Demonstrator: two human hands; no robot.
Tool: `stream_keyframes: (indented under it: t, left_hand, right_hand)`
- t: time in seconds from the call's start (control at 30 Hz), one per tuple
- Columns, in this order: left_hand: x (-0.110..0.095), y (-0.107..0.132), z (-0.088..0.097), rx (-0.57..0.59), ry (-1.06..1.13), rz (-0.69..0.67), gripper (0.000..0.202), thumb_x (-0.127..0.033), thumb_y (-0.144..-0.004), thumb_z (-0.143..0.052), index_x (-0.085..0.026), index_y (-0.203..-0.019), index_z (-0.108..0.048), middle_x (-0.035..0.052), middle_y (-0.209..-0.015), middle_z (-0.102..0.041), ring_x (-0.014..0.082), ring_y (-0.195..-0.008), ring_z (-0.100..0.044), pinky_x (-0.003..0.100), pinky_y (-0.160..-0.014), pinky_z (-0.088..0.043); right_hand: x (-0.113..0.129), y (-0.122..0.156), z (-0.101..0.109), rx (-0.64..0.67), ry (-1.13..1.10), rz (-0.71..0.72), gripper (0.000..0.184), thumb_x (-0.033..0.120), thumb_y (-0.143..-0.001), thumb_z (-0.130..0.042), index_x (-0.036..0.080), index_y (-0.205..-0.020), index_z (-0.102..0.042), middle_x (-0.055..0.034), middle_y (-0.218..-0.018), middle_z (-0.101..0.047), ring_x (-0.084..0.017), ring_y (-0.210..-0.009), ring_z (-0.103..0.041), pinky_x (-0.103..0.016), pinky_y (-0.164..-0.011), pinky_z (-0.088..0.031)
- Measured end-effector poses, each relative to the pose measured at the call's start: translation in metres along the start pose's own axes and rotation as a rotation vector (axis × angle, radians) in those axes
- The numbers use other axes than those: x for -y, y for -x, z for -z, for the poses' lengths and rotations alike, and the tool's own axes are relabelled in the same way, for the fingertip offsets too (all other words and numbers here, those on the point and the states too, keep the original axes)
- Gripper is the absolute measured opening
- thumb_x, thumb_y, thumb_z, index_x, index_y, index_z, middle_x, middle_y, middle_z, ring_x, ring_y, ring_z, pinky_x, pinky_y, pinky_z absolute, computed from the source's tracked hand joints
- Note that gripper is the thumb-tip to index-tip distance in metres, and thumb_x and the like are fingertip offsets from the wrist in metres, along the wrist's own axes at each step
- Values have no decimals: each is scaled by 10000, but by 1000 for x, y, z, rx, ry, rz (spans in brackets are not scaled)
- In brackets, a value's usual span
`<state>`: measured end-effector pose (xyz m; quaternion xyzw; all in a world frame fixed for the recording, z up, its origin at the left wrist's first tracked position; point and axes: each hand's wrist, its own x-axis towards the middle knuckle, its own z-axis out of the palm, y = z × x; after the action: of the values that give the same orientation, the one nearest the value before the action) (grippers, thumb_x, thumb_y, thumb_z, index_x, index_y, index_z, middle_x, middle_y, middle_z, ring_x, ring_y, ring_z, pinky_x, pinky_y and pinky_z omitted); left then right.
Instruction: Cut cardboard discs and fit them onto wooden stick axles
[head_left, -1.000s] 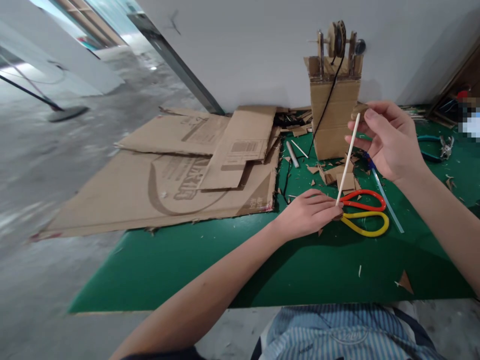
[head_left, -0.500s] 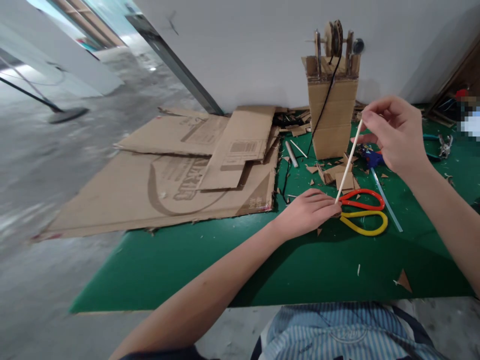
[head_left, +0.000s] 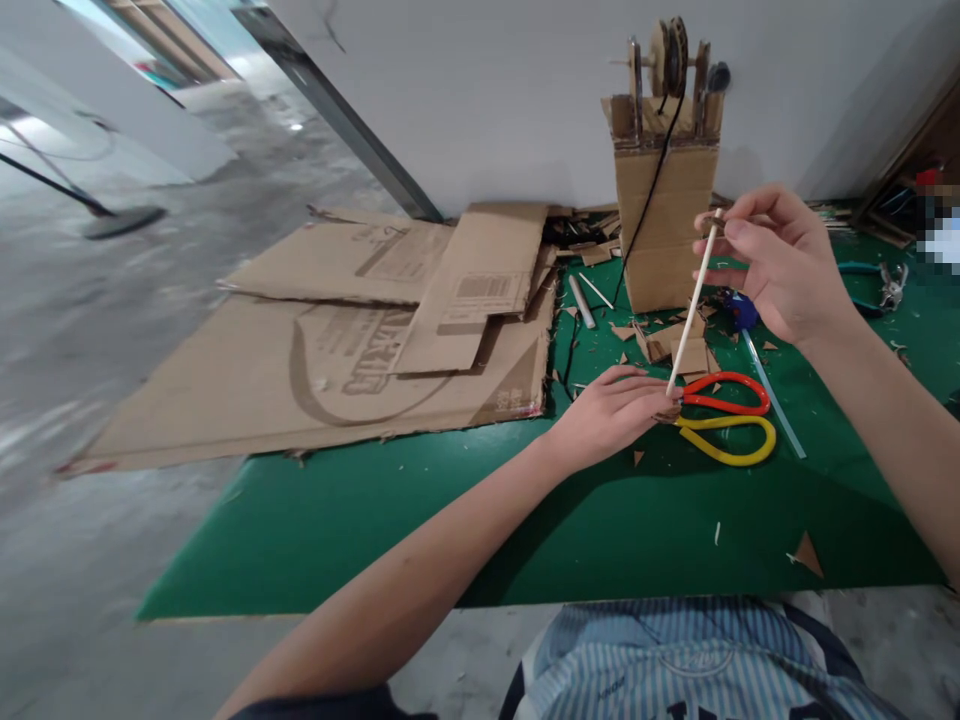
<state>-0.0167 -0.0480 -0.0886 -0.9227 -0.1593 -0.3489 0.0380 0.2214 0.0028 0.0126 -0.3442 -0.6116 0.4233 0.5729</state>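
Observation:
A thin pale wooden stick stands tilted between my hands. My left hand is closed around its lower end, where a small brown piece shows by the fingertips. At the stick's top, the thumb and fingers of my right hand pinch another small brown piece, seemingly cardboard; whether it is threaded on the stick I cannot tell. Scissors with one red and one yellow handle lie beside my left hand, their blades hidden. Behind stands a cardboard tower bearing a spool with black cord.
Flat cardboard sheets cover the left of the green table. A blue glue gun with a clear glue stick, teal-handled pliers and cardboard scraps lie at the right. A wall rises behind.
My right fingers have shifted slightly left at the stick's top, and the stick's tip and a brown piece now show there. My left hand stays at the lower end. The view has shifted slightly.

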Motion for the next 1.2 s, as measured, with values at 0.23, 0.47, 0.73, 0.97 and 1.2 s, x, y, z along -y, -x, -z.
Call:
stream_keyframes:
  t: [0.23, 0.47, 0.73, 0.97, 1.2]
  left_hand:
    - [3, 1, -1, -43, -48, -7, 105, -162, -1033, -552, -223, -1113, -580, 36, -1114, -829, 191, -1019, -794, 351, -930, -551]
    - [5, 3, -1, -38, 82, 108, 195, -113, -1007, -532, -229, -1160, -568, 69, -1116, -798, 188, -1059, -761, 359, -941, -562]
    - [26, 15, -7, -351, 80, 371, 321, -160, -903, -715, -226, -1190, -589, 75, -1141, -663, 198, -1092, -687, 350, -918, -613]
    - [30, 11, -11, -491, 702, 841, 310, -295, -928, -692, -225, -1168, -509, 24, -1045, -702, 117, -817, -752, 304, -814, -651]
    - [20, -2, -1, -529, 1077, 1000, 405, -493, -795, -855, -192, -996, -675, 8, -923, -764, 123, -771, -772, 292, -832, -671]
  right_hand:
    - [11, -2, 19, 92, 241, 169, 95, 318, -883, -775, 272, -837, -705, -31, -934, -769, -222, -964, -735, -390, -795, -635]
    - [0, 7, 4, 344, 404, 41, 82, 292, -852, -777, 241, -813, -725, -38, -923, -777, -224, -871, -724, -433, -835, -615]
    - [-15, 14, -11, 484, 260, -69, 121, 309, -845, -756, 213, -863, -685, -87, -1149, -781, -213, -987, -744, -440, -911, -620]
    - [-19, 15, -16, 355, 437, 179, 54, 299, -897, -689, 252, -891, -715, -63, -1085, -786, -247, -1049, -740, -437, -927, -617]
    - [-22, 24, -24, 366, 712, 414, 148, 208, -954, -588, 264, -970, -725, -61, -1208, -767, -262, -1136, -722, -441, -989, -574]
